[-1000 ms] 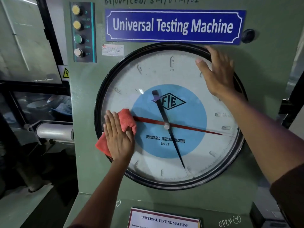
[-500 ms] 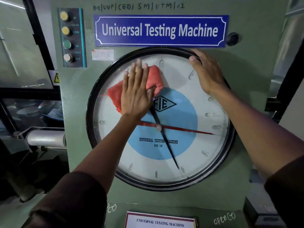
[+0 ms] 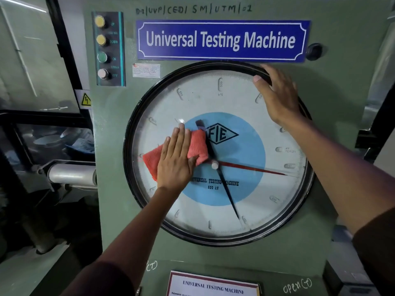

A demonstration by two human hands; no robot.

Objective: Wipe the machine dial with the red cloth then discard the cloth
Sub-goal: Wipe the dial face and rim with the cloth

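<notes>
The machine dial (image 3: 252, 201) is a large round gauge with a black rim, a white face, a light blue centre and black and red needles. It fills the middle of a green panel. My left hand (image 3: 176, 162) lies flat on the red cloth (image 3: 195, 144), pressing it against the glass left of the dial's centre. Part of the cloth is hidden under my palm. My right hand (image 3: 277, 96) rests with fingers spread on the upper right of the dial, its fingertips on the black rim, and it holds nothing.
A blue "Universal Testing Machine" sign (image 3: 222, 40) sits above the dial. A strip of push buttons (image 3: 102, 48) is at upper left, a black knob (image 3: 313, 51) at upper right. A silver cylinder (image 3: 71, 174) juts out at left. A white label (image 3: 213, 285) lies below.
My left hand moved the cloth from the dial's lower left up to the top, then back down to the left of the centre. My right hand stayed on the upper right rim.
</notes>
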